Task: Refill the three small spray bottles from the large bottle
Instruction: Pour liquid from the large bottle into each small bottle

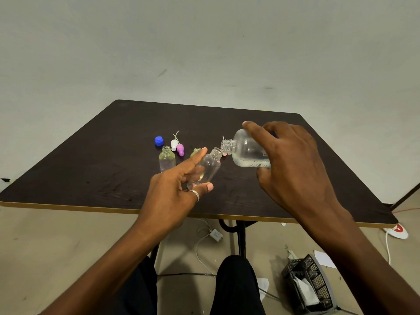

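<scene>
Head view: my left hand [172, 196] grips 1 small spray bottle [210, 167], thumb under its base, index finger stretched along its side, the other fingers curled behind. The bottle is uncapped, tilted right, raised above the table [91, 167]. My right hand [295, 169] is wrapped over the large bottle [246, 151], tipped nearly level, its open neck just beside the small bottle's mouth. Both forearms reach forward. A second small bottle [167, 159] stands upright at left, near a blue cap [159, 140] and 2 spray tops [177, 146].
</scene>
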A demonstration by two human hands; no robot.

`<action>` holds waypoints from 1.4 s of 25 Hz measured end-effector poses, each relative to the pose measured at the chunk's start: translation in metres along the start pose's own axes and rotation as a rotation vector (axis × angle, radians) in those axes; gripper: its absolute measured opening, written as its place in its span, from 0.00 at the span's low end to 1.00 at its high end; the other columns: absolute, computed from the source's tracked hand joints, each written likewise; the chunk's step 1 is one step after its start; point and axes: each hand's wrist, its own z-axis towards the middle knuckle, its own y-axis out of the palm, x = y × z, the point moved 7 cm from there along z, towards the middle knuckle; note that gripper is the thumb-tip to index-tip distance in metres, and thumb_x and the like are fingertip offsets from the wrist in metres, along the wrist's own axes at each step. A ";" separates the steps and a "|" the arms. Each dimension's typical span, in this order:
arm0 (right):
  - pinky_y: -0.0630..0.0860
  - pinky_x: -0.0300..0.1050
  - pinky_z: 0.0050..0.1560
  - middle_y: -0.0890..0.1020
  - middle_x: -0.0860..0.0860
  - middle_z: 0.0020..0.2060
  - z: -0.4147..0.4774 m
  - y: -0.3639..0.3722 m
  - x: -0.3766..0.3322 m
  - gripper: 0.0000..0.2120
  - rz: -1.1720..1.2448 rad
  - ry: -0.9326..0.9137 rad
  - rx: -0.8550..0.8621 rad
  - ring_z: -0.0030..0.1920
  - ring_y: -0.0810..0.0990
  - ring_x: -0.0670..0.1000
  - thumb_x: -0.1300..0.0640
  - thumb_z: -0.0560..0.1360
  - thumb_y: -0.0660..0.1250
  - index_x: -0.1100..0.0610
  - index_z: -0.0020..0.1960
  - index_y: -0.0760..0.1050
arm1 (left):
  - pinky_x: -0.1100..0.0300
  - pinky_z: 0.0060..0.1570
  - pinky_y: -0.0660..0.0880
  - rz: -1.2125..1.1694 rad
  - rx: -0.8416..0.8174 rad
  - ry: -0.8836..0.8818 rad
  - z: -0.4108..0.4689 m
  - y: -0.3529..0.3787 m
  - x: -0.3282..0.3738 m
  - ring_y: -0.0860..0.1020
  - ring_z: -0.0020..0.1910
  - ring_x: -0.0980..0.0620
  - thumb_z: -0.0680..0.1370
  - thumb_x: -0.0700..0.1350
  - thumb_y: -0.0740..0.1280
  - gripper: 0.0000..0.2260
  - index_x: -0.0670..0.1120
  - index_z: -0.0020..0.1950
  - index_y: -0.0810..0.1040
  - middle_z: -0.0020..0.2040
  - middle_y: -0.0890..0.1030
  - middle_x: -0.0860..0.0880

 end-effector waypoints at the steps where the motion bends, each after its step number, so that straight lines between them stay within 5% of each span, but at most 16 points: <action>1: 0.65 0.55 0.70 0.71 0.53 0.67 0.000 0.000 0.000 0.39 0.001 0.001 -0.001 0.67 0.68 0.56 0.55 0.70 0.73 0.46 0.76 0.58 | 0.82 0.50 0.67 0.000 -0.001 -0.001 0.000 0.000 0.000 0.78 0.61 0.61 0.72 0.47 0.75 0.34 0.67 0.71 0.64 0.65 0.79 0.54; 14: 0.64 0.56 0.68 0.72 0.54 0.67 0.000 0.004 0.000 0.39 -0.023 -0.007 0.028 0.67 0.68 0.57 0.56 0.69 0.75 0.46 0.75 0.60 | 0.81 0.52 0.68 -0.021 -0.008 -0.005 -0.001 0.002 -0.004 0.77 0.61 0.64 0.72 0.46 0.75 0.34 0.65 0.72 0.65 0.65 0.78 0.55; 19: 0.64 0.56 0.67 0.72 0.54 0.66 0.000 0.005 -0.001 0.39 -0.025 -0.015 0.032 0.67 0.68 0.58 0.56 0.68 0.75 0.46 0.75 0.61 | 0.82 0.48 0.68 -0.032 -0.005 -0.012 -0.001 0.003 -0.005 0.74 0.53 0.77 0.72 0.45 0.76 0.34 0.70 0.68 0.64 0.65 0.78 0.56; 24: 0.64 0.56 0.67 0.72 0.55 0.66 0.000 0.007 -0.002 0.39 -0.029 -0.022 0.044 0.66 0.69 0.58 0.57 0.68 0.75 0.47 0.74 0.61 | 0.81 0.48 0.69 -0.023 -0.010 -0.026 -0.001 0.005 -0.009 0.76 0.56 0.71 0.72 0.46 0.76 0.34 0.68 0.70 0.65 0.65 0.79 0.55; 32: 0.65 0.56 0.67 0.73 0.56 0.66 0.001 0.011 -0.001 0.40 -0.032 -0.027 0.054 0.66 0.69 0.59 0.57 0.67 0.76 0.46 0.74 0.61 | 0.81 0.49 0.68 -0.024 -0.002 -0.017 -0.002 0.005 -0.008 0.74 0.53 0.77 0.72 0.46 0.75 0.33 0.70 0.69 0.65 0.61 0.76 0.63; 35: 0.64 0.56 0.68 0.72 0.55 0.66 0.001 0.012 -0.001 0.40 -0.026 -0.030 0.052 0.66 0.69 0.59 0.56 0.67 0.76 0.46 0.74 0.61 | 0.79 0.52 0.69 -0.024 -0.011 -0.031 -0.003 0.006 -0.011 0.75 0.57 0.70 0.72 0.46 0.75 0.33 0.66 0.71 0.66 0.65 0.77 0.58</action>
